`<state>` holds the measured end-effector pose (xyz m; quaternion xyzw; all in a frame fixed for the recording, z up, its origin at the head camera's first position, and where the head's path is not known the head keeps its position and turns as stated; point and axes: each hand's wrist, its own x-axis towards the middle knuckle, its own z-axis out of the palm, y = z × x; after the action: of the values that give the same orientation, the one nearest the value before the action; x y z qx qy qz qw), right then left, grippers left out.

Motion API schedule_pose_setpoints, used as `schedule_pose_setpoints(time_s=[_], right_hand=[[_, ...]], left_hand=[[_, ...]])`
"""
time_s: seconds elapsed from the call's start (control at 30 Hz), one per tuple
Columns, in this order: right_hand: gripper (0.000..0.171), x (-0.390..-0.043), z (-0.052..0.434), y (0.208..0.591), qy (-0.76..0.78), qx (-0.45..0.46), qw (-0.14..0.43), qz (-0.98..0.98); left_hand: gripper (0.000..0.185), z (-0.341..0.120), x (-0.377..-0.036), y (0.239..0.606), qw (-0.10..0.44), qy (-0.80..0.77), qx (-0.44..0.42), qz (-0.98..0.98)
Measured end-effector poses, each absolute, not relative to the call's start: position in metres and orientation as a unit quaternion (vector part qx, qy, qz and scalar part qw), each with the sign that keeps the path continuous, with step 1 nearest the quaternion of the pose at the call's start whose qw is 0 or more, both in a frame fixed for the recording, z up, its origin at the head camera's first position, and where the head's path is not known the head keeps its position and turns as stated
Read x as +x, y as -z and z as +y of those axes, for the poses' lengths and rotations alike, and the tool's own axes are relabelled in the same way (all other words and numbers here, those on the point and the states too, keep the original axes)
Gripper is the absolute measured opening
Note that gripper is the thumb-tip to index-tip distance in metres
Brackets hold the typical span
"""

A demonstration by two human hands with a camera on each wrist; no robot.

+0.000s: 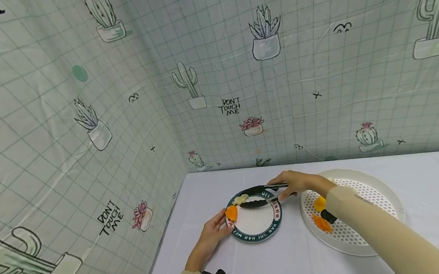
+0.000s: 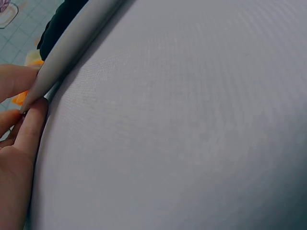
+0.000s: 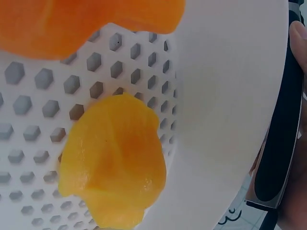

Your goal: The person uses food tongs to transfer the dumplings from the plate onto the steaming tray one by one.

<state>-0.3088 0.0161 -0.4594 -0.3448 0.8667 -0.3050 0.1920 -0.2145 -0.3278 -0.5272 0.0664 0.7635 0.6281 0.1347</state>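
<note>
Head view shows your right hand (image 1: 299, 184) gripping black tongs (image 1: 262, 196), their tips over the far side of the green-rimmed plate (image 1: 257, 234) beside a pale slice (image 1: 241, 199). Your left hand (image 1: 213, 234) pinches the plate's near-left rim by the orange slice (image 1: 231, 213). Keep that rim pinned and bring the tongs in low and level. More orange pieces (image 1: 321, 215) lie in the perforated white tray (image 1: 383, 191) on the desk (image 1: 279, 263). Whether the tong tips hold anything is hard to make out; your forearm hides part of the tray.
</note>
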Motion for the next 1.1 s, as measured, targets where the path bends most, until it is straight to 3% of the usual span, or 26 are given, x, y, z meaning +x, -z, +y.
schedule_pose_setpoints(time_s=[0.77,1.1], right_hand=[[0.059,-0.297,0.016,0.447,0.254,-0.349,0.172,0.885],[0.059,-0.294,0.030,0.438,0.319,-0.337,0.192,0.865]], left_hand=[[0.073,-0.321,-0.205,0.524,0.125,-0.645,0.062,0.751],[0.074,-0.319,-0.204,0.527,0.122,-0.633,0.052,0.763]])
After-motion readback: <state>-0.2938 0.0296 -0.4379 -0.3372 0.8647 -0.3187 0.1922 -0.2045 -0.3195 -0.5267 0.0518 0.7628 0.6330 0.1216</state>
